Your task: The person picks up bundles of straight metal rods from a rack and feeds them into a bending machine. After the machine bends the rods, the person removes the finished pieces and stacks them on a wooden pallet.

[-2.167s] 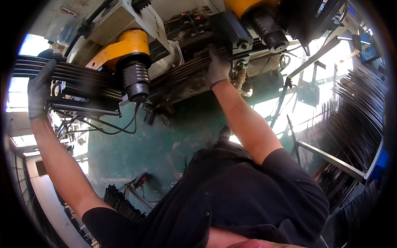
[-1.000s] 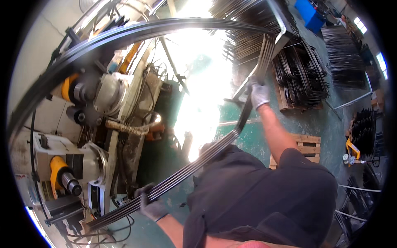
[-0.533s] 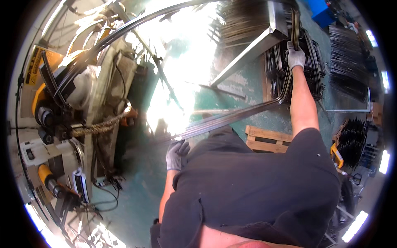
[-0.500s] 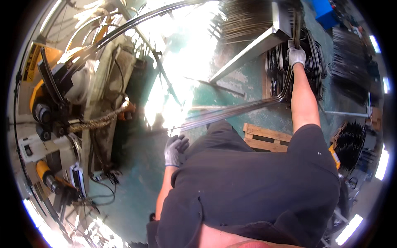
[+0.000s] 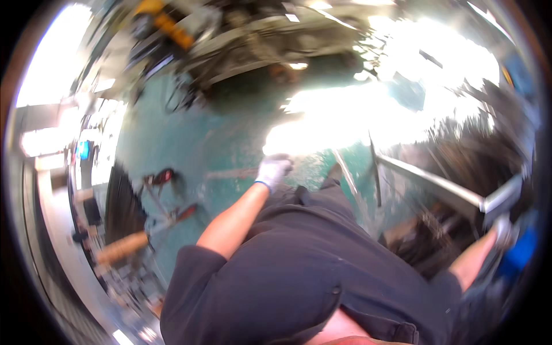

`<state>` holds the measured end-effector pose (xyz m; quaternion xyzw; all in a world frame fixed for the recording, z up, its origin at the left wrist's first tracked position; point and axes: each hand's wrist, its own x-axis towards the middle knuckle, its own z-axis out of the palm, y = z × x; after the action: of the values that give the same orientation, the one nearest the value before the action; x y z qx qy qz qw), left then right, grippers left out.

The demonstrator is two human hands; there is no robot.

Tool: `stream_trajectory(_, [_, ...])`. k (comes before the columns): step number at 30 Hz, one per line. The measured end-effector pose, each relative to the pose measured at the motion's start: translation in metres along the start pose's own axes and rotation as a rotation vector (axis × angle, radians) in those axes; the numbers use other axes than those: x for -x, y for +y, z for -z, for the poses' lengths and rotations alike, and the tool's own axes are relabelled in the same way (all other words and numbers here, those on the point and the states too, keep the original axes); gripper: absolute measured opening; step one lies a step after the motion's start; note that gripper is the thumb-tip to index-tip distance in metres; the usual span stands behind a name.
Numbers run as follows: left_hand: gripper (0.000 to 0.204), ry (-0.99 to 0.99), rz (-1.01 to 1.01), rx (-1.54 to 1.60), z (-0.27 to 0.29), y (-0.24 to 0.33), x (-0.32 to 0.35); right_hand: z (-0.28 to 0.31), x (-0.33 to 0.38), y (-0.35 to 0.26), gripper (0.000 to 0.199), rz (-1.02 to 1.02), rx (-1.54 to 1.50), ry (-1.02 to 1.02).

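My left hand [image 5: 275, 171], in a pale work glove with a blue cuff edge, hangs in front of my body over the green floor. Its fingers look curled in, and nothing shows in them. Far out at the right, my right hand [image 5: 503, 233], also gloved, is smeared by motion. It is beside the corner of a grey metal rack frame [image 5: 437, 182]; whether it touches the frame or holds anything cannot be made out. Dark long strips [image 5: 460, 155] lie blurred behind that frame.
Machinery with a yellow-orange part [image 5: 164, 23] stands along the far side. Dark stacked pieces [image 5: 431, 244] lie under the rack. At the left are a small stand with a red part [image 5: 163, 177] and a brown roll [image 5: 122, 248]. Sunlight glares across the green floor [image 5: 230, 135].
My view has swung left, so the machinery is now ahead and the rack at right. The bent dark bars my right hand was on no longer show clearly. My left hand's fingers have curled in.
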<state>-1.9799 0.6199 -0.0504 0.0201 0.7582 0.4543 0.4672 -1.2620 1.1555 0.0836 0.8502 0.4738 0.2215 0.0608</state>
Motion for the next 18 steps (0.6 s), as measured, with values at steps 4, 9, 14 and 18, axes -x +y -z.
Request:
stream_trajectory(4, [0.037, 0.108, -0.035, 0.133, 0.009, -0.042, 0.021, -0.068, 0.159, -0.097, 0.046, 0.227, -0.598, 0.253])
stream_trajectory(9, [0.032, 0.234, -0.070, 0.255, 0.068, -0.103, 0.035, -0.053, 0.514, -0.189, 0.037, 0.387, -0.626, -0.594])
stream_trajectory(14, [0.037, 0.368, -0.018, 0.252, 0.168, -0.112, 0.072, 0.018, 0.655, -0.315, 0.034, 1.391, -0.469, -0.477])
stream_trajectory(18, [0.034, 0.577, -0.035, 0.466, 0.252, -0.146, 0.093, 0.081, 0.690, -0.389, 0.037, 1.498, -0.748, -0.403])
